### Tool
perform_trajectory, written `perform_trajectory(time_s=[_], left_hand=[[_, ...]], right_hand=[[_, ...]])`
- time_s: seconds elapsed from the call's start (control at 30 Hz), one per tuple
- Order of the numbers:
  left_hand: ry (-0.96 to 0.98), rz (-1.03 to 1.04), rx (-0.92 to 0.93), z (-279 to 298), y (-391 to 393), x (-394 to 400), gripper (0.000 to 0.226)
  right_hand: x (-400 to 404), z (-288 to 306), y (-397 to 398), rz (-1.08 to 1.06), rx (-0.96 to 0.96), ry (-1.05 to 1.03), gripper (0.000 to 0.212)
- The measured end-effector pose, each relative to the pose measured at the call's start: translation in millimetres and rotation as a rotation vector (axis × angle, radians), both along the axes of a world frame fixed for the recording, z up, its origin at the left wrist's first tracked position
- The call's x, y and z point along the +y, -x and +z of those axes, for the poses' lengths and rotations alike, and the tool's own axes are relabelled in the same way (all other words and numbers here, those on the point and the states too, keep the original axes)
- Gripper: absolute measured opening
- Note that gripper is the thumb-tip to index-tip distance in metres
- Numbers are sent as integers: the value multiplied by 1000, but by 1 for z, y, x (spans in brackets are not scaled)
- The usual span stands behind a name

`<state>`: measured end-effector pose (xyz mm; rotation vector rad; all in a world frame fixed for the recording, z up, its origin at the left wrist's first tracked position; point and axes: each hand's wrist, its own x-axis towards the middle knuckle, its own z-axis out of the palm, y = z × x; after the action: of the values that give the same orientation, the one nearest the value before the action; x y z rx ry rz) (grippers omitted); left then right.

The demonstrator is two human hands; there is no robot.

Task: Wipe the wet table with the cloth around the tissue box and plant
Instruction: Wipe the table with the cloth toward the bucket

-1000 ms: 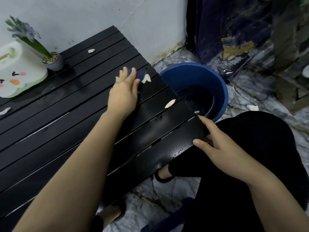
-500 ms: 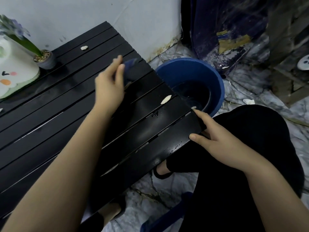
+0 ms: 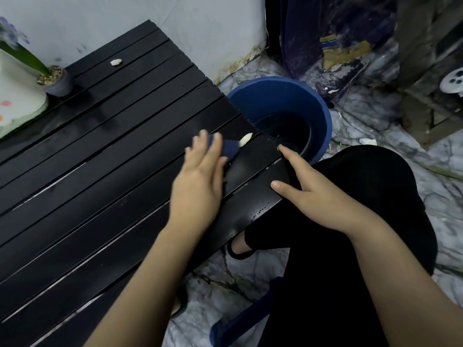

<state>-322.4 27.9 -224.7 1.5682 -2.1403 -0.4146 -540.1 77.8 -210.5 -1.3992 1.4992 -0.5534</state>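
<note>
My left hand (image 3: 198,181) presses a dark blue cloth (image 3: 230,149) flat on the black slatted table (image 3: 100,151), near its right end. A pale scrap (image 3: 245,140) lies right at the cloth's far edge. My right hand (image 3: 308,189) grips the table's right edge, thumb on top, with water drops on the slat beside it. At the far left stands the white tissue box (image 3: 17,96) with a cartoon face. Beside it is the small potted plant (image 3: 56,80) with a purple flower.
A blue bucket (image 3: 283,96) with dark water sits on the marble floor just beyond the table's right end. Another pale scrap (image 3: 116,62) lies on the far slats near the white wall. My black-clad knees fill the lower right.
My left hand slid the cloth from the far slats toward me and rightward, up to the scrap near the table's right end. The other scrap by the cloth is gone. My right hand stayed.
</note>
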Motion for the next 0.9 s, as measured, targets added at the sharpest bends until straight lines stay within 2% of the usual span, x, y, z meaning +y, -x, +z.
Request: perform_trajectory(time_s=[0.13, 0.2, 0.27, 0.37, 0.43, 0.6, 0.7, 0.8, 0.9], left_hand=[[5, -216, -22, 0, 49, -38, 46], [-24, -272, -41, 1, 68, -58, 46], [-78, -299, 24, 5, 78, -71, 45], [-113, -202, 281, 17, 64, -79, 43], [-61, -109, 328, 26, 36, -70, 41], [-36, -59, 188, 32, -56, 11, 43], [-73, -139, 48, 22, -90, 64, 43], [-50, -223, -25, 11, -90, 74, 45], [-2, -314, -28, 6, -58, 50, 43]], right_hand=[[-3, 1, -3, -4, 48, 13, 76], [-3, 2, -3, 5, 63, 21, 76], [-3, 2, -3, 8, 68, 30, 76], [-3, -1, -3, 6, 54, 35, 76], [-2, -1, -3, 6, 38, 23, 76], [-1, 2, -2, 2, 7, 7, 75], [-2, 2, -2, -10, -27, 13, 74], [-2, 0, -1, -5, -37, 14, 73], [-2, -1, -1, 0, -28, 13, 73]])
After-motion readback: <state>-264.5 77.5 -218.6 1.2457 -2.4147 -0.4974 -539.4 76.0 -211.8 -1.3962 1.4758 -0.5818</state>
